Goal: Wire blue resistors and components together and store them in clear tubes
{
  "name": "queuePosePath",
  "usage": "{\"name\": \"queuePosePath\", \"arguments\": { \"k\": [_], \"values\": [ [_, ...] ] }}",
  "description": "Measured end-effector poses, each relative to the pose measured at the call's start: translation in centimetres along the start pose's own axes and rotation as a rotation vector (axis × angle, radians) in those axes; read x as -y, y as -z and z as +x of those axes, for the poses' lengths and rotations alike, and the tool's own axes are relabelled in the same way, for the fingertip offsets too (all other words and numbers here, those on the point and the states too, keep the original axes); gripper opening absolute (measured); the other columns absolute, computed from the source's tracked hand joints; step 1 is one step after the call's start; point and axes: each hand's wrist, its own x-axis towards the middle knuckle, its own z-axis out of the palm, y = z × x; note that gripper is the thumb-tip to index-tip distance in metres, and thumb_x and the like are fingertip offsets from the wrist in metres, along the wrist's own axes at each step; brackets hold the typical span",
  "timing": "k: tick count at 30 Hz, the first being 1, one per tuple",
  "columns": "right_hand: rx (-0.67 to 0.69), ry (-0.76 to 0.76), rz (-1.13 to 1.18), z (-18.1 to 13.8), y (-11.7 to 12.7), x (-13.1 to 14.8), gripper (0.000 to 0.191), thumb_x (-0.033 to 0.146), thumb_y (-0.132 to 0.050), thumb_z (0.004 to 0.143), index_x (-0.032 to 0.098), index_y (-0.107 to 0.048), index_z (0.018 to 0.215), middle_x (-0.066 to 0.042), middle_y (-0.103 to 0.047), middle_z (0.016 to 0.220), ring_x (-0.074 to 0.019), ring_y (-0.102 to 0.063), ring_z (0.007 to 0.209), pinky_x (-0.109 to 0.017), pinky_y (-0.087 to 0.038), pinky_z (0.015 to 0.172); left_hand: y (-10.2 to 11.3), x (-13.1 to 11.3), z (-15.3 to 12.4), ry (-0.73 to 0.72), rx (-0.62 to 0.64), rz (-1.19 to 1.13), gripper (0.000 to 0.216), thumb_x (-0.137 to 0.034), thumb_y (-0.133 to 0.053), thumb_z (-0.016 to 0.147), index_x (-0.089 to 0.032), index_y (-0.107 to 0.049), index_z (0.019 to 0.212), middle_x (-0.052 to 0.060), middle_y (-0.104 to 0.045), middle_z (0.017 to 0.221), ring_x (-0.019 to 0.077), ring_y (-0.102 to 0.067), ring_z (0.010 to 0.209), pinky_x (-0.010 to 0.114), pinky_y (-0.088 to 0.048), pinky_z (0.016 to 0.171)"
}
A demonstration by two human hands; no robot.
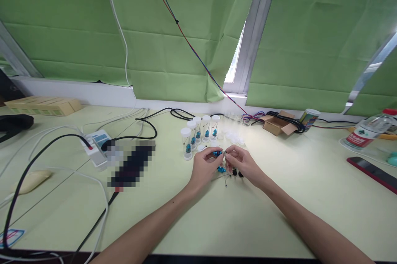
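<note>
My left hand (204,167) pinches a small blue part with a dark end (217,153) between thumb and fingers. The fingertips of my right hand (241,160) are closed at its tip, meeting the left fingers; what they pinch is too small to make out. Below the hands another blue part (221,169) lies on the table, with thin wire leads and small black round pieces (235,172) beside it. Just behind my left hand stand several clear tubes with white caps (186,144), each with a blue part and wire inside. White caps (235,138) lie behind my right hand.
On the left are a white power strip (96,148), loose cables and a blurred dark object (133,165). An open cardboard box (278,123) and a printed can (309,118) stand at the back. A water bottle (369,132) and a red-edged phone (374,173) are on the right.
</note>
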Motion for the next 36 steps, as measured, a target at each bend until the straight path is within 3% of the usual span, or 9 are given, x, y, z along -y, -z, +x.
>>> {"name": "queuePosePath", "arguments": {
  "k": [25, 31, 36],
  "values": [
    [-0.01, -0.021, -0.065, 0.11, 0.12, -0.58, 0.046, 0.059, -0.05, 0.089, 0.019, -0.054, 0.068, 0.005, -0.048, 0.046, -0.0114, -0.049, 0.043, -0.026, -0.041, 0.048, 0.04, 0.28, -0.21, -0.011, 0.06, -0.005, 0.024, -0.033, -0.071, 0.075, -0.015, -0.072, 0.092, 0.009, -0.072, 0.096, 0.02, -0.068, 0.083, 0.031, -0.057, 0.077],
    [-0.034, 0.008, -0.103, 0.21, 0.15, -0.82, 0.041, 0.056, -0.049, 0.092, 0.019, -0.053, 0.073, 0.004, -0.053, 0.05, -0.0106, -0.05, 0.044, -0.024, -0.042, 0.047, -0.11, 0.01, -0.28, 0.012, 0.047, -0.036, 0.026, -0.033, -0.072, 0.074, -0.014, -0.071, 0.091, 0.009, -0.071, 0.094, 0.0177, -0.067, 0.076, 0.029, -0.057, 0.072],
    [-0.042, 0.017, -0.088, -0.03, 0.07, -0.46, 0.031, 0.051, -0.058, 0.088, 0.02, -0.054, 0.088, 0.005, -0.055, 0.055, -0.0102, -0.049, 0.046, -0.024, -0.043, 0.046, -0.12, -0.1, -0.16, 0.014, 0.021, -0.032, 0.026, -0.033, -0.073, 0.073, -0.014, -0.071, 0.091, 0.007, -0.07, 0.085, 0.0151, -0.064, 0.067, 0.028, -0.055, 0.068]
  ]
}}
